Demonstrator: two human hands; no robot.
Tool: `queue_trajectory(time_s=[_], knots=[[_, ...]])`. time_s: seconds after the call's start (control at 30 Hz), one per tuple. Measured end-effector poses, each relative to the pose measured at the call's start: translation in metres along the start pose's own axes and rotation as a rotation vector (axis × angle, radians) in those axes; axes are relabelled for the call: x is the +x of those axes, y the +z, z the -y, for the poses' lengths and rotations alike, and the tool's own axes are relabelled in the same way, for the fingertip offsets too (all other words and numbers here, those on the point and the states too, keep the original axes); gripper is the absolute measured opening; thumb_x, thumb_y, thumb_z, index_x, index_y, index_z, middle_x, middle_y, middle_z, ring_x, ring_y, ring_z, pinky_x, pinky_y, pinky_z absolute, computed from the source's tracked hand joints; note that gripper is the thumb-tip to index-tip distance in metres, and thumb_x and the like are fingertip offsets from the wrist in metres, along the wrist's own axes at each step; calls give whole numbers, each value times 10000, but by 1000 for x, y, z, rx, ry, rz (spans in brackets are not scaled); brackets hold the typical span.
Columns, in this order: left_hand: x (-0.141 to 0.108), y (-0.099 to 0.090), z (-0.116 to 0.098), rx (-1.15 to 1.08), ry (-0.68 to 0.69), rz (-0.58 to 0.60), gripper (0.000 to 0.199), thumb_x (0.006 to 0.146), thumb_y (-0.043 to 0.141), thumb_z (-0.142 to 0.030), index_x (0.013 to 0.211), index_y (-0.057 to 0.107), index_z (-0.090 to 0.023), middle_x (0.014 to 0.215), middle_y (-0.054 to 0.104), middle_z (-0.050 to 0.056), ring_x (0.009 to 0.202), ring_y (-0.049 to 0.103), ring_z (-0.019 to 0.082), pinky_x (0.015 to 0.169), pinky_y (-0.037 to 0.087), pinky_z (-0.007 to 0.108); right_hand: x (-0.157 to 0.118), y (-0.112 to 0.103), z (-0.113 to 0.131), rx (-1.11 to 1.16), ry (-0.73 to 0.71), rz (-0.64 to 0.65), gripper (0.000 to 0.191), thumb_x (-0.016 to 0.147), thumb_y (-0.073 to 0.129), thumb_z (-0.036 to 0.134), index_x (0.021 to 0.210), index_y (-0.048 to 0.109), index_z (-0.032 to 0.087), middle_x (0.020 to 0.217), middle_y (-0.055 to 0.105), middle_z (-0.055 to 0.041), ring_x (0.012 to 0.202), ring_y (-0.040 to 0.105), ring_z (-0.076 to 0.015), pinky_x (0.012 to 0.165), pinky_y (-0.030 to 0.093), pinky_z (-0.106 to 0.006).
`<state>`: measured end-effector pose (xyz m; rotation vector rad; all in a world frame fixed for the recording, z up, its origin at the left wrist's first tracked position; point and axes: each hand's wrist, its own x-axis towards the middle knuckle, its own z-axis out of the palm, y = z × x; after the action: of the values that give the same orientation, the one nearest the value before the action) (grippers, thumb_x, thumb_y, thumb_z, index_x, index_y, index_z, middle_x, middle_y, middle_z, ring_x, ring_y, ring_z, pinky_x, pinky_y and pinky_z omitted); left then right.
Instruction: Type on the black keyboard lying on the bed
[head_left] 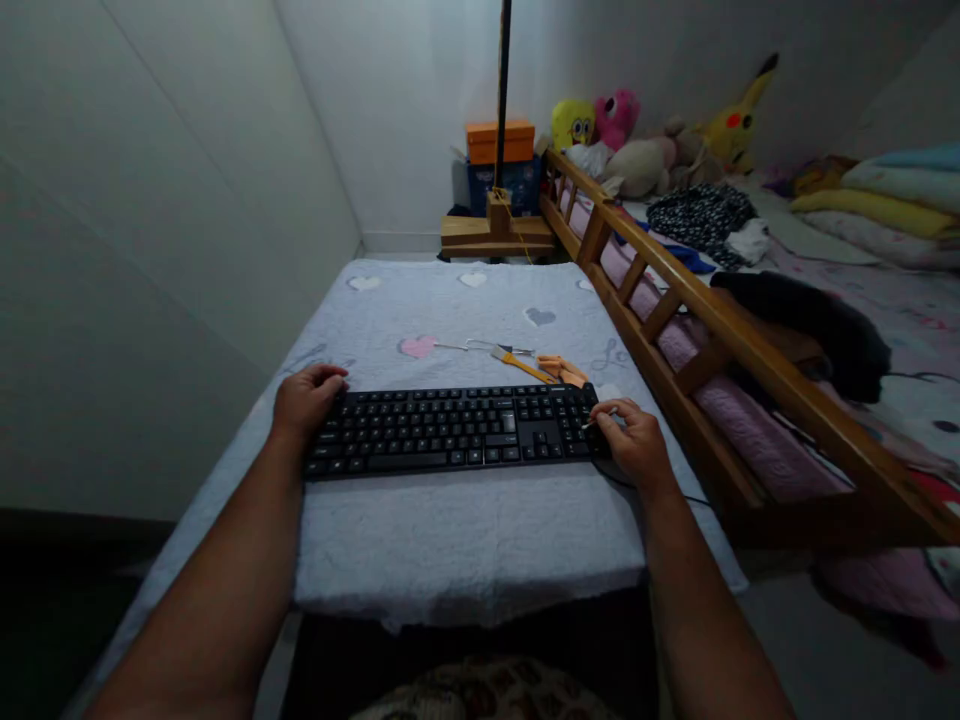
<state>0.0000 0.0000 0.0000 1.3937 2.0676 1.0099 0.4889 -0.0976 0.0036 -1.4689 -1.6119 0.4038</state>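
Observation:
A black keyboard [450, 430] lies flat across the cloth-covered table. My left hand [306, 398] is at its upper left corner, with the fingers curled together against the edge. Over the number pad at the other end, my right hand [634, 435] pinches a thin cotton swab [600, 419], its pale tip near the rightmost keys. Behind the keyboard lie a flat brush [523, 364] with a yellow handle, a folded orange cloth [562, 370], a thin white-and-dark stick [451, 347] and a slim metal tool [480, 344], perhaps tweezers.
A pale cloth with hearts [465, 540] covers the table. Along the right runs a wooden bed rail [675, 280], with clothes and plush toys beyond. A wooden stand [499, 235] and an orange box [500, 141] are at the back wall. A dark cable [697, 500] trails right.

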Motion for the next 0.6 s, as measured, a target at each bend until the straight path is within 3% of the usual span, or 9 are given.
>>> queue_trajectory(time_s=[0.2, 0.6], knots=[[5, 1, 8, 8, 24, 4, 304, 669, 617, -425, 879, 728, -235, 863, 766, 38, 858, 686, 263, 870, 532, 373, 0, 0, 2, 2, -8, 5, 176, 865, 589, 327, 761, 709, 251, 819, 748, -42, 835, 697, -243, 848, 539, -381], [2, 0, 2, 47, 18, -11, 302, 648, 618, -418, 858, 731, -233, 808, 736, 33, 817, 667, 261, 792, 520, 357, 0, 1, 3, 6, -29, 9, 162, 867, 601, 325, 778, 717, 254, 817, 747, -44, 836, 699, -248, 842, 546, -382]])
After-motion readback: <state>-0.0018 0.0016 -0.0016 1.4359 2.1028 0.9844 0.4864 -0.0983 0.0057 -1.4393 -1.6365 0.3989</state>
